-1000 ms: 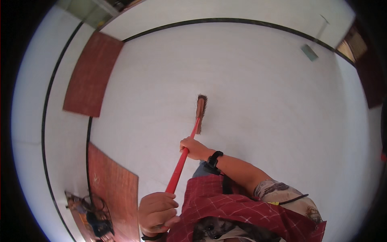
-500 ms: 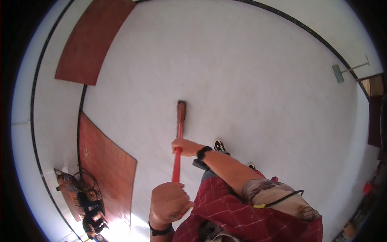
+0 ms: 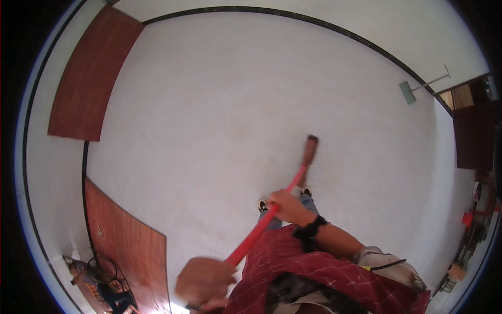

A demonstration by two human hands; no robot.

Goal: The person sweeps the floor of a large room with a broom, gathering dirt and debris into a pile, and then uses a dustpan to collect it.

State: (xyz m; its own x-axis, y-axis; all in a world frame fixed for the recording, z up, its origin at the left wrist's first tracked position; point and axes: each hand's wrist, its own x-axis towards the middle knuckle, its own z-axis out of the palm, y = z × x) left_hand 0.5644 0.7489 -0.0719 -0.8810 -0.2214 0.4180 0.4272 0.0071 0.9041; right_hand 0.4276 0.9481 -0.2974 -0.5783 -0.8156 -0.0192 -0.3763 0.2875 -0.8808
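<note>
Fingers of the right hand [image 3: 290, 206]: wrapped round the lower shaft of one red-handled broom [image 3: 252, 239]. Left hand [image 3: 205, 281]: blurred, fist round the shaft's upper end; the spaced grips presumably give leverage above and guidance below. Brush head [image 3: 310, 150]: brown, beyond the shoes [image 3: 263, 204], apparently on the pale floor [image 3: 209, 104]; bristle contact too blurred to confirm. Outlying: two red-brown boards [image 3: 94, 78], left border; one green-headed long-handled tool [image 3: 407, 92], far right, probably parked aside.
</note>
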